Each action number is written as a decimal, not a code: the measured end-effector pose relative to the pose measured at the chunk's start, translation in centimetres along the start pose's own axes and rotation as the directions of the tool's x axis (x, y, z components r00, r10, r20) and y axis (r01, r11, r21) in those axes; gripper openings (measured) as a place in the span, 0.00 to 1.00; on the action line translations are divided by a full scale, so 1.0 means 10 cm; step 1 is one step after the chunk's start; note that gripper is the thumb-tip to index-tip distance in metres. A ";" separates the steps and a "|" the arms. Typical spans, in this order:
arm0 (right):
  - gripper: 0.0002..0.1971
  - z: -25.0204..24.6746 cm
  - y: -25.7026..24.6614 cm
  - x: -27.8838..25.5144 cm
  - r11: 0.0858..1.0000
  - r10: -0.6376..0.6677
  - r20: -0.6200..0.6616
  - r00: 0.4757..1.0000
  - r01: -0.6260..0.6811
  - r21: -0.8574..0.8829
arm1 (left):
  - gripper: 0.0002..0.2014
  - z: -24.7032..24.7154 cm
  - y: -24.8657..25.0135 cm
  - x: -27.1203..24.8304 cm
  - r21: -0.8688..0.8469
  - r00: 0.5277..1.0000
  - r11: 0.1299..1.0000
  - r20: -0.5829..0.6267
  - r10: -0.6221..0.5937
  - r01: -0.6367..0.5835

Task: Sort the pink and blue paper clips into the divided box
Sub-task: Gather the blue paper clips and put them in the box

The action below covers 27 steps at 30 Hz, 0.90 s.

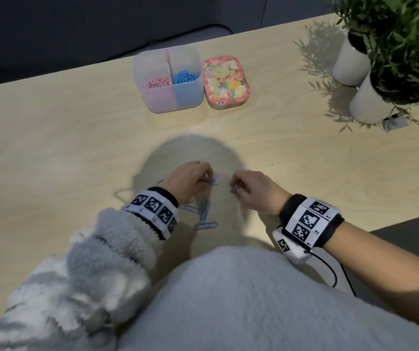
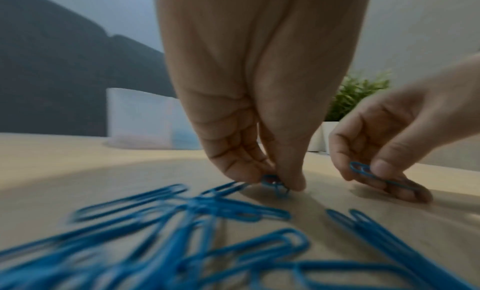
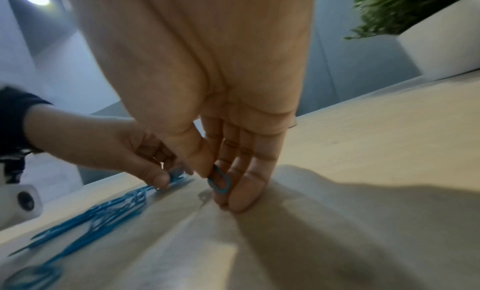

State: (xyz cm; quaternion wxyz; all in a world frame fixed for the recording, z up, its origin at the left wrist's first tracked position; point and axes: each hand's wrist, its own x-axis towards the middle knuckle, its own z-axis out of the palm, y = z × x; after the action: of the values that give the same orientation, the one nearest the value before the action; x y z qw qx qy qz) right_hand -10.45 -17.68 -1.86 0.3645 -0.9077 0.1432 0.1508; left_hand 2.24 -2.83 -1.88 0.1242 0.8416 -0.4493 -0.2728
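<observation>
Several loose blue paper clips [image 1: 203, 214] [image 2: 182, 222] lie on the wooden table near its front edge. My left hand [image 1: 190, 177] [image 2: 275, 183] pinches blue clips [image 2: 272, 184] at the table surface. My right hand [image 1: 238, 187] [image 3: 221, 181] pinches one blue clip [image 3: 219, 181] between thumb and fingers, fingertips touching the table. The translucent divided box [image 1: 168, 97] stands at the back, with pink clips [image 1: 156, 82] in its left half and blue clips [image 1: 184, 76] in its right half.
A flowered tin [image 1: 225, 81] sits right beside the box. Two white pots [image 1: 350, 62] with green plants stand at the back right. The table's far edge borders a dark area; its front right edge is close to my right wrist.
</observation>
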 end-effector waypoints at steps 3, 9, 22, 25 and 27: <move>0.09 0.10 -0.17 0.13 0.995 -0.099 0.051 0.994 0.100 -0.008 | 0.09 -0.09 -0.25 -0.22 -0.189 0.991 0.978 -0.086 -0.107 0.089; 0.31 0.34 -0.37 0.25 0.931 -0.272 0.211 0.939 0.313 -0.190 | 0.04 -0.04 -0.54 -0.54 -0.441 0.961 0.865 -0.012 -0.275 0.242; 0.10 0.42 -0.31 0.18 0.870 -0.315 0.191 0.930 0.363 -0.333 | 0.12 0.24 -0.24 -0.67 -0.013 0.993 0.996 -0.079 -0.085 0.085; 0.09 0.41 -0.30 0.18 0.856 -0.299 0.182 0.937 0.347 -0.383 | 0.13 0.27 -0.25 -0.68 -0.025 0.991 0.998 -0.117 -0.060 0.057; 0.07 0.36 -0.27 0.22 0.885 -0.279 0.154 0.948 0.316 -0.341 | 0.20 0.29 -0.24 -0.69 -0.043 0.985 0.999 -0.170 -0.040 0.033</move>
State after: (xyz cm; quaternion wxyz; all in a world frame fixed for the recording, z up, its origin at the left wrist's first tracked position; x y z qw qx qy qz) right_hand -8.04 -13.56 -3.48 0.2170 -0.9615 -0.0465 0.1621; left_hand -0.84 4.31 -2.92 0.1740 0.8675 -0.4158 -0.2107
